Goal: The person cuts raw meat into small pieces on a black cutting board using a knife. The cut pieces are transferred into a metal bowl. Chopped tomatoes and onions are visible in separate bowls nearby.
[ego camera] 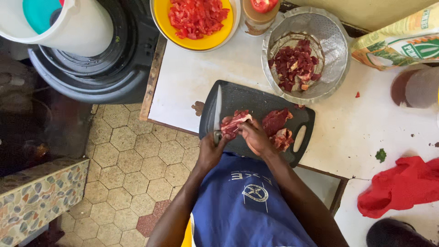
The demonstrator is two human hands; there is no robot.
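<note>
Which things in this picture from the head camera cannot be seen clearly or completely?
- Knife handle: head view, covered by the left hand.
- Meat piece under the right hand: the fingers hide its near part.
- Printed sack: cut off by the right edge.
- Dark object at the bottom right: cut off by the bottom edge.
- Brown container holding a tomato: cut off by the top edge.

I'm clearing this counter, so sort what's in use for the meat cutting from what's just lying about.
In use:
left hand on the knife
right hand on the raw meat
black cutting board
metal colander of cut meat

Lying about:
yellow bowl of chopped tomato
red cloth
printed bag
</note>
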